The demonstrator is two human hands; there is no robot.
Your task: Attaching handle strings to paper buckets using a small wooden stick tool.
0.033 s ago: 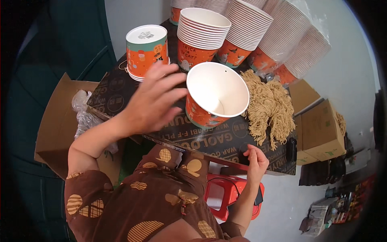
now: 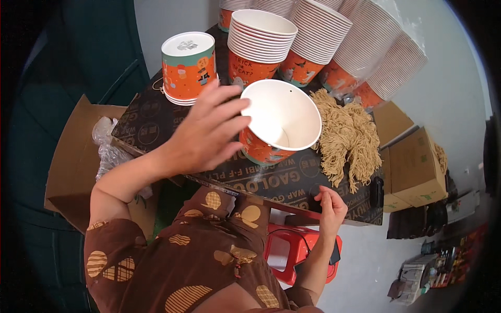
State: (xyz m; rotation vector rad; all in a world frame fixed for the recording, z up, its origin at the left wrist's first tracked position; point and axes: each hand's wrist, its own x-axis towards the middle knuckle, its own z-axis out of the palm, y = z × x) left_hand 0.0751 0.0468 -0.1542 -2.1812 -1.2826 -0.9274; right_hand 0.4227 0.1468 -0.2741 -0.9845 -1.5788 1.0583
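Left hand: the left hand [image 2: 206, 133] sat at centre frame, fingers spread and curved over the near side of the paper cup [image 2: 279, 122], touching its rim and orange wall; the grip looked loose, more a cradle than a pinch.
Cup: a single orange paper cup with a white inside, tilted so its open mouth faced up and toward the lens, just right of the left hand's fingertips and resting over the dark board [image 2: 156, 122].
Right hand: the right hand [image 2: 330, 207] lay in the lower right of centre, at the near edge of the board, fingers loosely curled and holding nothing I could make out, well apart from the cup.
Twine: a heap of tan cord pieces [image 2: 347, 138] lay just right of the cup.
Stacks: tall stacks of nested cups [image 2: 261, 41] stood along the top of the frame; a shorter upturned stack [image 2: 189, 68] stood at upper left.
Below: a red plastic stool [image 2: 292, 250] showed under the board; an open cardboard box [image 2: 73, 161] sat at the left.
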